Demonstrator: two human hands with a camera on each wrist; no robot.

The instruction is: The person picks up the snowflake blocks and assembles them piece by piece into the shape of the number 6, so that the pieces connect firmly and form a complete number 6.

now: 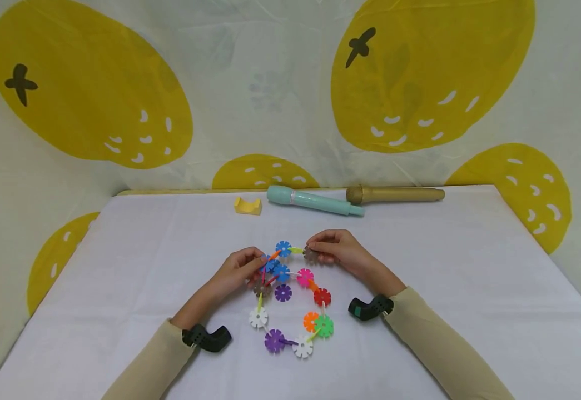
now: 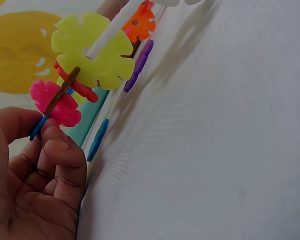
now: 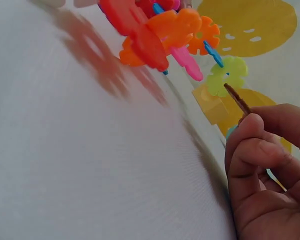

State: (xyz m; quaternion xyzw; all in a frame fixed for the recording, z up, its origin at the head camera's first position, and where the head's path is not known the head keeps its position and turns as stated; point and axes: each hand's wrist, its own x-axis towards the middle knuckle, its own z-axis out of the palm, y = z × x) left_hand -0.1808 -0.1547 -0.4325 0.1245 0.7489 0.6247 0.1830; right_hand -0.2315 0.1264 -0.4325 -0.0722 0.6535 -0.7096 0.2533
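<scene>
A ring of notched plastic discs, colourful and slotted edge to edge, lies between the two hands, with a short chain branching off at its far side. My left hand (image 1: 240,268) pinches a blue disc (image 2: 38,128) between thumb and fingertips at the ring's far left. Beside it in the left wrist view are a pink disc (image 2: 55,102) and a large yellow-green one (image 2: 102,55). At the chain's right end, my right hand (image 1: 341,251) pinches a brown disc (image 3: 235,96). That disc joins a yellow-green disc (image 3: 227,76), which leads to another blue disc (image 1: 283,248).
Inside the ring's outline show a purple disc (image 1: 283,293) and an orange disc (image 1: 311,321). Along the table's far edge lie a teal microphone-shaped stick (image 1: 320,201), a gold one (image 1: 400,194) and a small yellow notched block (image 1: 248,206). A patterned cloth (image 1: 280,111) hangs behind.
</scene>
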